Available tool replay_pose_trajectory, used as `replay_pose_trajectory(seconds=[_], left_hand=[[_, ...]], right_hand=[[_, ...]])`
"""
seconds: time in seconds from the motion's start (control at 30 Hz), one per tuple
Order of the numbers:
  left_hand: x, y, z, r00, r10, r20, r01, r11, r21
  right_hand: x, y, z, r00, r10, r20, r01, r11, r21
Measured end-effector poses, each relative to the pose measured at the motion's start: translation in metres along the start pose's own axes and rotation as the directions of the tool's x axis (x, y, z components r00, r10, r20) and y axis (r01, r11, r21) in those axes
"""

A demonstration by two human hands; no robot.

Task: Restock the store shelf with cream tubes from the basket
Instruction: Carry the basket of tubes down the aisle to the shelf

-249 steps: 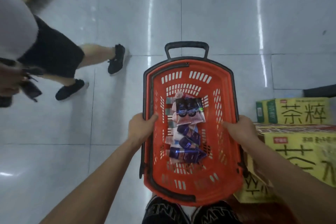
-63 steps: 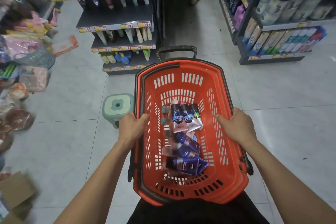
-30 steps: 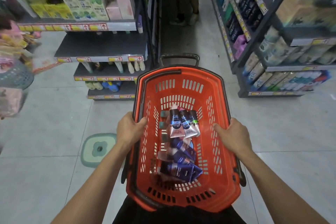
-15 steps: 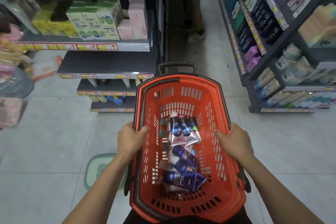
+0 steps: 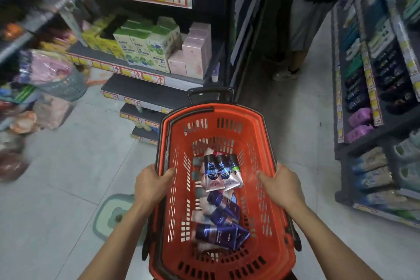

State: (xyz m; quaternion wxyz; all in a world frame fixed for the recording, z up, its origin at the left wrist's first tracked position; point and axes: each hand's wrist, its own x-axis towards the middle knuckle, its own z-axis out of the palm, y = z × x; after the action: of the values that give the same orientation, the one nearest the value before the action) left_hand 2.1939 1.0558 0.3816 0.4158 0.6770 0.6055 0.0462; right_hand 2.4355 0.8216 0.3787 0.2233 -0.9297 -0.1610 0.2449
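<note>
I hold a red plastic basket [image 5: 261,138] in front of me by its two long rims. My left hand [image 5: 152,183] grips the left rim and my right hand [image 5: 280,186] grips the right rim. Several cream tubes [image 5: 219,198], dark blue and pale pink, lie loose on the basket floor. A dark store shelf [image 5: 147,87] stands just ahead on the left, with a bare grey board below a row of boxes.
Green and pink boxes [image 5: 163,48] fill the shelf board above. Another shelf unit [image 5: 375,88] of bottles lines the right. A person [image 5: 302,22] stands in the aisle ahead. A pale green stool [image 5: 113,216] sits on the floor by my left arm. Hanging goods [image 5: 45,79] crowd the far left.
I have walked closer to the left shelf, which now looms larger and nearer. The stool has slid back beside my left arm. Both hands keep their hold on the basket.
</note>
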Motion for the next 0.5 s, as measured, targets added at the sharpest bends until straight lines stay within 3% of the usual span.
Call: replay_pose_trajectory(seconds=[0.5], left_hand=[[-0.042,-0.004,0.005,0.943,-0.220,-0.251,0.178,0.967,-0.180]], right_hand=[[0.064,-0.053,-0.016,0.947,-0.260,0.186,0.288,0.947,-0.142]])
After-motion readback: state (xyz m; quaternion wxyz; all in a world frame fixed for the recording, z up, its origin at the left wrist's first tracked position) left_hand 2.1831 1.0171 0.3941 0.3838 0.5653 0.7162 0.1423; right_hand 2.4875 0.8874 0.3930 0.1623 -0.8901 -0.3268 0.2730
